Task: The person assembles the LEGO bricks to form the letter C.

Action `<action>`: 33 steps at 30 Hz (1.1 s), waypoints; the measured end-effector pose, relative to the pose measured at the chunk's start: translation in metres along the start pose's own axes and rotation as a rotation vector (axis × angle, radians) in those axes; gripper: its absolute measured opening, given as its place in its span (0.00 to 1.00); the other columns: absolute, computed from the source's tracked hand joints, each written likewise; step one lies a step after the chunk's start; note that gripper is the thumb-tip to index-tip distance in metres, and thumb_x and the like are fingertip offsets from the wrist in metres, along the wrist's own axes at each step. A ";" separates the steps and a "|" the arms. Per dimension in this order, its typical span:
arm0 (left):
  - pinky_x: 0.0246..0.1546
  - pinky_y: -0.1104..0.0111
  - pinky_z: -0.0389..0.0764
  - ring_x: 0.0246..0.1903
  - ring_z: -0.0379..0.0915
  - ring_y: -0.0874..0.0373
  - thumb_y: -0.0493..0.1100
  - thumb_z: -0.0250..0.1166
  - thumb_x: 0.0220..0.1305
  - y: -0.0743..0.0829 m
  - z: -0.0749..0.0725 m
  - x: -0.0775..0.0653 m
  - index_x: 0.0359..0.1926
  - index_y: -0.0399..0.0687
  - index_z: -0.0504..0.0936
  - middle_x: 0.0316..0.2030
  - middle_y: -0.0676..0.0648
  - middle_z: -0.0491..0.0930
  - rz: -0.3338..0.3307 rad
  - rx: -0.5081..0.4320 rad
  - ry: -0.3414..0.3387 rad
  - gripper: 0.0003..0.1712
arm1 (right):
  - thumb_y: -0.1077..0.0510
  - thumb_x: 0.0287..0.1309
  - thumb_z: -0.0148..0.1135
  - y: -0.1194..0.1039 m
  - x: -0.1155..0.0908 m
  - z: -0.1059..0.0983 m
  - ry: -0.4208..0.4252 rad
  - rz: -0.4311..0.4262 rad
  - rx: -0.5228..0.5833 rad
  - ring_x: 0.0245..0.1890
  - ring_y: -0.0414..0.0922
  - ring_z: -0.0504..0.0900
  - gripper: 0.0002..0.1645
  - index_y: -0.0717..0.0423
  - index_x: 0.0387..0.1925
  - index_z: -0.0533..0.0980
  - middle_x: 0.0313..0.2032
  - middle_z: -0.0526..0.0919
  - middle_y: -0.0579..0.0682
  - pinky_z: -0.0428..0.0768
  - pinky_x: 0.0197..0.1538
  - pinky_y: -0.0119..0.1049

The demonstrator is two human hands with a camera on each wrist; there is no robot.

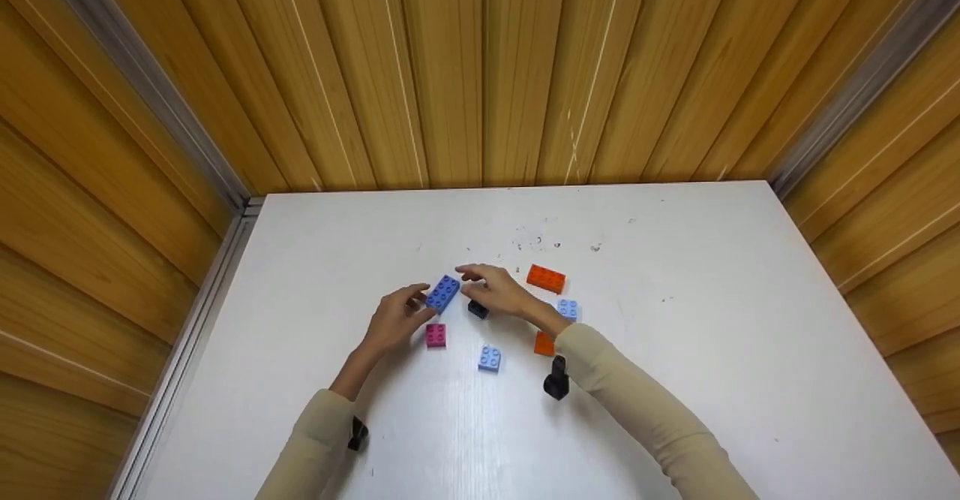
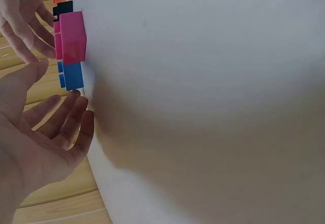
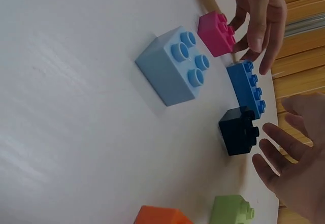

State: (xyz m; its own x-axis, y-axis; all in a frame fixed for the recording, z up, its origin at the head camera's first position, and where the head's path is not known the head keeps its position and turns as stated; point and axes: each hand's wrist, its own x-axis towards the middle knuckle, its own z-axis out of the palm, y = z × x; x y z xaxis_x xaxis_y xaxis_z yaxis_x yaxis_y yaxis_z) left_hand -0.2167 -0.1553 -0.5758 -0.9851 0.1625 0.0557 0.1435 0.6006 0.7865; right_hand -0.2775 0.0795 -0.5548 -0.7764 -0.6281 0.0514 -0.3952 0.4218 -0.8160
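A long blue brick [image 1: 442, 293] with two rows of studs lies on the table between the two hands. My left hand [image 1: 394, 318] is at its left end, thumb and fingers spread loosely around that end. Beyond its other end hovers my right hand [image 1: 496, 290], fingers relaxed and apart, holding nothing. A black brick [image 3: 237, 131] sits just under the right hand, partly hidden by it in the head view. The pink brick [image 1: 436, 335] rests close below the left fingertips, and a light blue brick [image 3: 172, 66] stands nearer the body.
A red-orange brick [image 1: 546, 278] lies beyond the right wrist. Another light blue brick [image 1: 568, 308] and an orange brick [image 1: 544, 344] lie beside the right forearm. A light green brick [image 3: 229, 210] shows in the right wrist view. Wood-patterned walls [image 1: 450, 72] enclose the white table [image 1: 337, 237].
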 end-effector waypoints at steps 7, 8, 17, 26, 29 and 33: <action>0.42 0.60 0.75 0.43 0.75 0.51 0.47 0.72 0.64 0.014 0.016 0.008 0.61 0.39 0.80 0.48 0.40 0.84 -0.043 0.110 0.032 0.28 | 0.67 0.70 0.55 0.005 0.002 0.005 0.001 -0.045 -0.072 0.60 0.65 0.79 0.26 0.78 0.65 0.68 0.57 0.81 0.72 0.73 0.67 0.58; 0.41 0.60 0.75 0.43 0.75 0.51 0.47 0.72 0.63 0.015 0.018 0.008 0.61 0.40 0.80 0.47 0.41 0.83 -0.039 0.119 0.040 0.28 | 0.67 0.70 0.55 0.006 0.002 0.005 0.003 -0.050 -0.074 0.60 0.65 0.79 0.26 0.78 0.65 0.69 0.57 0.81 0.72 0.74 0.67 0.58; 0.45 0.57 0.77 0.41 0.75 0.51 0.42 0.74 0.61 0.016 0.023 0.012 0.58 0.38 0.81 0.44 0.40 0.82 -0.032 0.123 0.074 0.26 | 0.67 0.69 0.56 0.001 0.002 0.007 0.025 -0.027 -0.085 0.60 0.64 0.80 0.23 0.77 0.62 0.73 0.58 0.81 0.71 0.74 0.66 0.57; 0.41 0.60 0.78 0.41 0.79 0.49 0.36 0.73 0.59 0.018 0.015 0.012 0.56 0.39 0.83 0.44 0.39 0.84 0.008 0.062 0.107 0.22 | 0.65 0.67 0.60 -0.006 -0.003 0.003 0.077 -0.014 -0.094 0.60 0.61 0.79 0.22 0.71 0.60 0.77 0.56 0.84 0.64 0.69 0.68 0.58; 0.41 0.61 0.78 0.42 0.80 0.46 0.35 0.72 0.59 0.020 0.010 0.010 0.56 0.38 0.83 0.44 0.39 0.84 0.066 0.029 0.089 0.22 | 0.66 0.65 0.62 -0.009 -0.009 0.000 0.099 -0.040 -0.088 0.58 0.61 0.80 0.23 0.69 0.60 0.77 0.54 0.86 0.64 0.70 0.64 0.58; 0.39 0.64 0.77 0.43 0.80 0.46 0.32 0.71 0.58 0.026 0.004 0.004 0.56 0.37 0.83 0.45 0.39 0.84 0.150 0.011 0.047 0.22 | 0.64 0.64 0.66 -0.013 -0.022 -0.004 0.108 -0.066 -0.094 0.55 0.60 0.80 0.26 0.67 0.62 0.76 0.50 0.87 0.62 0.73 0.61 0.58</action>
State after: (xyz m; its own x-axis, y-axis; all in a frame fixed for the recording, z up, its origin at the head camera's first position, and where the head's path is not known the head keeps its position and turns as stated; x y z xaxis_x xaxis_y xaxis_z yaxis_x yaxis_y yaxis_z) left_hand -0.2168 -0.1359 -0.5580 -0.9558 0.2143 0.2012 0.2904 0.5811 0.7603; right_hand -0.2568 0.0907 -0.5431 -0.7935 -0.5847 0.1686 -0.4874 0.4447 -0.7515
